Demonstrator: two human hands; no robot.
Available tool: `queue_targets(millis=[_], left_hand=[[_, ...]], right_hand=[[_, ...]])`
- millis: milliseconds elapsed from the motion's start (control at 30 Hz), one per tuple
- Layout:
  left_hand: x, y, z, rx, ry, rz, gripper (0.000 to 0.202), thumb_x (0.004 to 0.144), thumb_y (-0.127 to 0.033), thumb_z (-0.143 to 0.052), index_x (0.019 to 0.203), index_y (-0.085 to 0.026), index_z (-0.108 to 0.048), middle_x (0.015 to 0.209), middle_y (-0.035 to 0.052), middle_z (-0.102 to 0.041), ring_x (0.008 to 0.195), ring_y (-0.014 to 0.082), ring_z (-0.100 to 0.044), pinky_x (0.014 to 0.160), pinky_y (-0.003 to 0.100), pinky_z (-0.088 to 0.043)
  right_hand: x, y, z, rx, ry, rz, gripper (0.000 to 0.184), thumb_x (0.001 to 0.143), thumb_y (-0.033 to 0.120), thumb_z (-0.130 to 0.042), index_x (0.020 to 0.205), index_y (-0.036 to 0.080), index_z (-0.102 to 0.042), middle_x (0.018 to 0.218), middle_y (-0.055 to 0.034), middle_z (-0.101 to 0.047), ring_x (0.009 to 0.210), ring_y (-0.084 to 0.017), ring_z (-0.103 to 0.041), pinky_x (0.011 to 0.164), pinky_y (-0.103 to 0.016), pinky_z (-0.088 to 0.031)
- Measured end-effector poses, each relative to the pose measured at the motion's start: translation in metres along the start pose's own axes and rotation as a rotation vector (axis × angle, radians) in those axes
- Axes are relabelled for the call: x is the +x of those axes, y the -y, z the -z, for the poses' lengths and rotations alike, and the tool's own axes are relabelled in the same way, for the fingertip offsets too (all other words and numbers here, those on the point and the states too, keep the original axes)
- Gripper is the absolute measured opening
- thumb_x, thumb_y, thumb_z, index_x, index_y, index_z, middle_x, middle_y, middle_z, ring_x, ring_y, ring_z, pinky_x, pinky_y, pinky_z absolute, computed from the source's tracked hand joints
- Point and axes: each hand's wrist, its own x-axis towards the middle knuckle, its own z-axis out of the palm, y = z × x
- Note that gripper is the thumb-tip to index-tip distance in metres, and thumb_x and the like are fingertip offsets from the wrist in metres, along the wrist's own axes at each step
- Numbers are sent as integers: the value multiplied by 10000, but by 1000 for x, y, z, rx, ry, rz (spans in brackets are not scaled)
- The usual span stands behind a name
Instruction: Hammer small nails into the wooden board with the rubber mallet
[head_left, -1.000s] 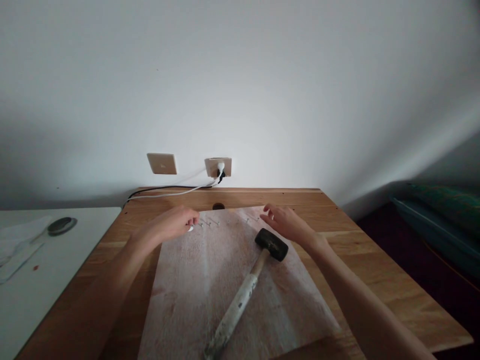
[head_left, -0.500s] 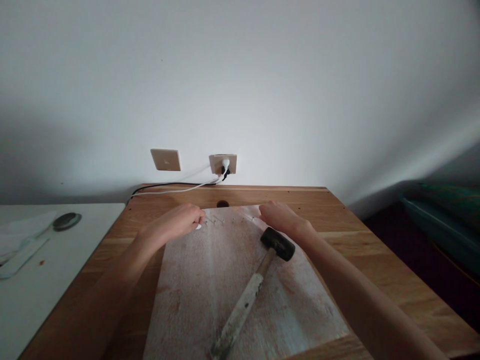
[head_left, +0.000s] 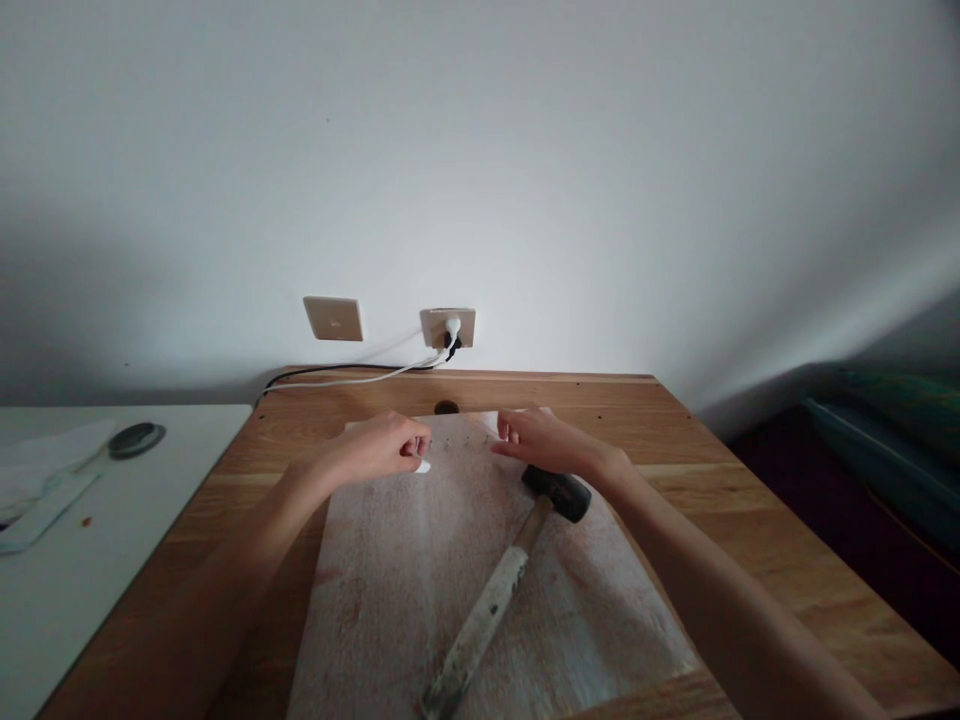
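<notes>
A pale, worn board lies on a wooden desk. Several small nails stand in a row near the board's far edge. My left hand rests at the left end of the row, fingers curled in a pinch with something small and white showing under them. My right hand sits at the right end of the row, fingertips pinched together near a nail. A rubber mallet with a black head and paint-stained handle lies diagonally on the board, just below my right hand.
A wall socket with white and black plugs sits behind the desk, cables trailing left. A blank wall plate is beside it. A white table at left carries a dark round object. Dark bedding lies at right.
Both hands have moved inward along the row of nails, toward each other. My right hand went from spread fingers to a pinch. The mallet has not moved.
</notes>
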Motion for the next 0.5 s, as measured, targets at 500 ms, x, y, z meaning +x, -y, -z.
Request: queue_targets(millis=[500], left_hand=[[9,2,-9,115,-138,-102,280,904,-26,-497,969,-195,-711,943,55,-736,874,201,-699,780,273,-483]], right_hand=[[9,6,-2,-90,-6,-134,189,1033,278,-600,1097,148,-721,1074,-80,-763,979,-217,-728,899,-411,-572]])
